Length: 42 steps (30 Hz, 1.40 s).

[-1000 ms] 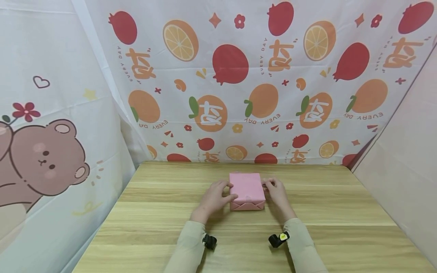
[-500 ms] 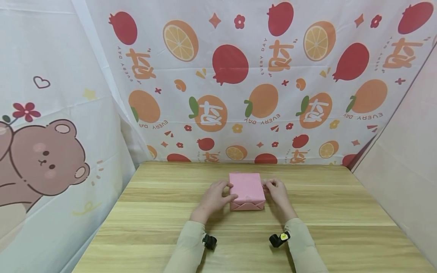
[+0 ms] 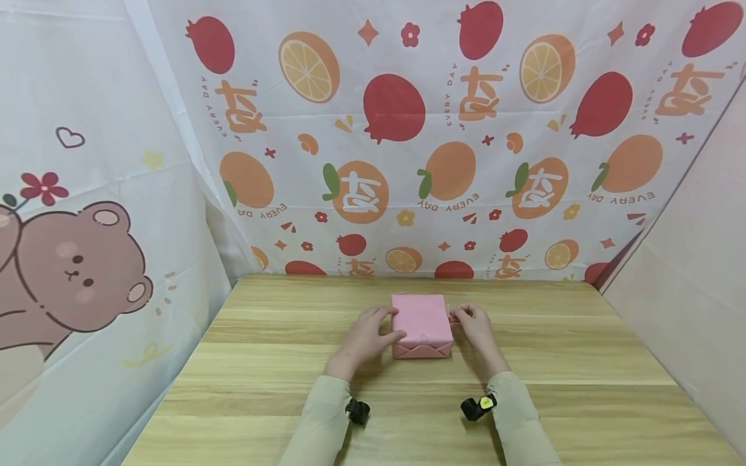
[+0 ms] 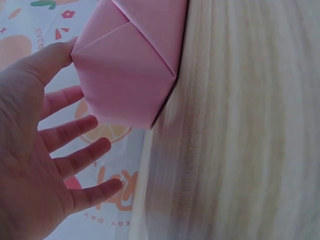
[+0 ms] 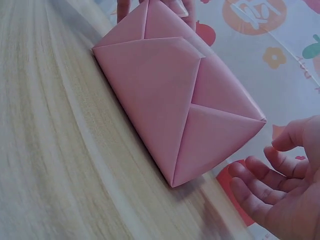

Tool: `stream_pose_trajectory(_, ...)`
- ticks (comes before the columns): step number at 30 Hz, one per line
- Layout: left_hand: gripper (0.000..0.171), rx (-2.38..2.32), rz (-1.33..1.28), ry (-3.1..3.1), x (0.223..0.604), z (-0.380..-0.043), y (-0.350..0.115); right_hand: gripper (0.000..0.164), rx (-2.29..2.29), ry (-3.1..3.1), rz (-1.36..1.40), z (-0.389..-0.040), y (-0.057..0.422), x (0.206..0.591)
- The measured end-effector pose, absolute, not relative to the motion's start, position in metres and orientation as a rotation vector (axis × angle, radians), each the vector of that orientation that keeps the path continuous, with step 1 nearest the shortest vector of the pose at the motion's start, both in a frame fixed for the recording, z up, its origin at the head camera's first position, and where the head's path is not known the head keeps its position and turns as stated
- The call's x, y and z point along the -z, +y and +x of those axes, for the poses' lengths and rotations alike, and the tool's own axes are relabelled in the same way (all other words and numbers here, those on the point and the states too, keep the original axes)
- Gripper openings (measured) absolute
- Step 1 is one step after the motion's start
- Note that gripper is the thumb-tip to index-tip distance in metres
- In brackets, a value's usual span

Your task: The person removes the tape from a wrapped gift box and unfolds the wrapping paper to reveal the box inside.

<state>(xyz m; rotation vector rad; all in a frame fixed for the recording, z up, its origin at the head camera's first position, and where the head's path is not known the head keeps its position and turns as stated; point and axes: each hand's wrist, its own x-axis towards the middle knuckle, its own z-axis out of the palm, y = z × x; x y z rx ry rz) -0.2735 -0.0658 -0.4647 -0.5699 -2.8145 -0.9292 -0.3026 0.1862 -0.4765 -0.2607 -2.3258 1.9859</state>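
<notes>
A box wrapped in pink paper [image 3: 419,317] sits on the wooden table, with folded triangular flaps on its near end [image 5: 150,90]. A small shiny patch like clear tape [image 3: 424,338] lies at its near top edge. My left hand [image 3: 364,338] steadies the box's left side. In the left wrist view its thumb [image 4: 55,57] touches a box corner, and the other fingers are spread and fairly straight. My right hand [image 3: 474,323] has thumb and fingertips bent together close to the box's right side, beside a thin pale edge. I cannot tell whether these fingertips pinch anything.
The wooden table [image 3: 280,388] runs back to a hanging cloth printed with fruit [image 3: 402,175]. A cloth with a bear [image 3: 81,272] hangs at the left, and a plain pale one [image 3: 688,285] at the right. Small black cameras [image 3: 358,412] are strapped at both wrists.
My right hand has shifted very slightly rightward, its fingertips a little farther from the box's right side. The left hand and the box keep their places.
</notes>
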Motion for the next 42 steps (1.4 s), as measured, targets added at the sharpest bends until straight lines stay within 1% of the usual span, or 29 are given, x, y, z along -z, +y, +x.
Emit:
stream_pose_trajectory(3, 0.061, 0.917, -0.574, -2.819, 0.465, -0.273, -0.066, 0.017, -1.965, -2.323, -0.223, -0.304, 0.188, 0.477)
stream_pose_trajectory(9, 0.058, 0.914, -0.577, -2.814, 0.465, -0.273, -0.067, 0.016, -1.871, -2.357, -0.161, -0.306, 0.191, 0.477)
stream_pose_trajectory(17, 0.055, 0.876, -0.552, -2.808, 0.463, -0.273, -0.067, 0.015, -1.842, -2.35, -0.168, -0.304, 0.189, 0.471)
stream_pose_trajectory(19, 0.051, 0.87, -0.551, -2.797, 0.462, -0.272, -0.068, 0.016, -1.829, -2.357, -0.165, -0.303, 0.189, 0.47)
stream_pose_trajectory(26, 0.028, 0.911, -0.531, -2.744, 0.46, -0.274, -0.07, 0.021, -1.742, -2.421, -0.161, -0.301, 0.191, 0.466)
stream_pose_trajectory(32, 0.021, 0.969, -0.582, -2.714, 0.46, -0.275, -0.07, 0.021, -1.629, -2.46, -0.136, -0.3, 0.192, 0.466)
stream_pose_trajectory(35, 0.023, 1.026, -0.612, -2.686, 0.46, -0.275, -0.07, 0.02, -1.611, -2.453, -0.102, -0.3, 0.191, 0.466)
stream_pose_trajectory(42, 0.041, 1.051, -0.545, -2.714, 0.462, -0.275, -0.07, 0.017, -1.617, -2.428, -0.015, -0.3, 0.19, 0.465)
